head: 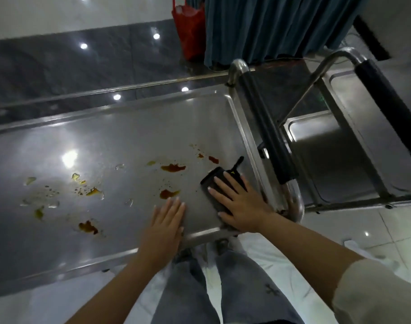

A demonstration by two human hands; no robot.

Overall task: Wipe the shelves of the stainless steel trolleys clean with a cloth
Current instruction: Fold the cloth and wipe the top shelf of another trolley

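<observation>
The top shelf of a stainless steel trolley [101,141] fills the middle of the view, smeared with several brown and yellow stains [173,167] and wet drops. My left hand [168,222] lies flat on the shelf near its front edge, fingers together, holding nothing. My right hand [238,203] rests palm down on a black handheld device with a short antenna [217,176] lying at the shelf's right end. No cloth is in view.
The trolley's padded push handle [266,134] stands at the right end. A second steel trolley [335,146] with its own black handle [391,108] sits right beside it. A red plastic bag [188,26] and a dark blue curtain [270,26] hang behind. My legs are below.
</observation>
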